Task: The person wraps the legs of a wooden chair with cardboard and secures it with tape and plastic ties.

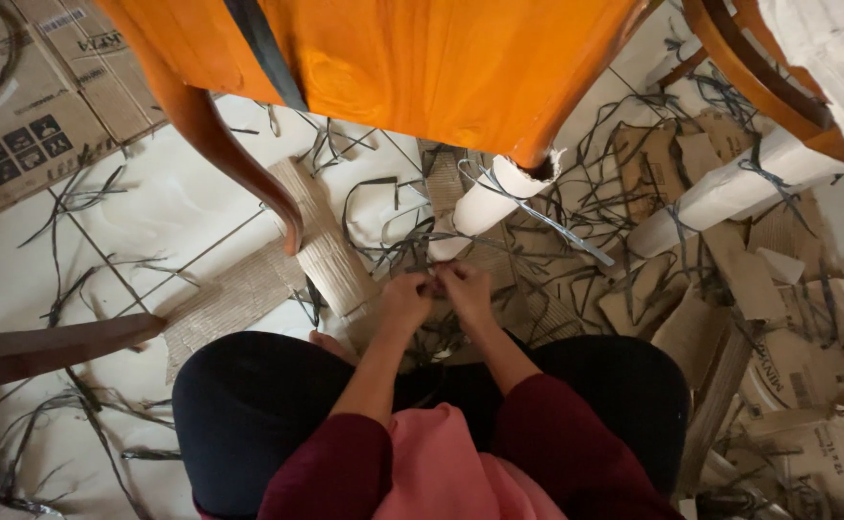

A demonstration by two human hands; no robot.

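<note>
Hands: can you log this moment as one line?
left hand: at wrapped leg tip | right hand: same, touching left | chair: overhead | floor: cut straps, cardboard

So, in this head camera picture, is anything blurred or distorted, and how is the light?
In the head view, the light is soft and dim, with weak shadows; the left hand and right hand are slightly blurred where they meet at the wrapped chair leg; the orange wooden chair shows a mild sheen, no hard glare; the wide lens bends the edges, as at the cardboard box.
</note>
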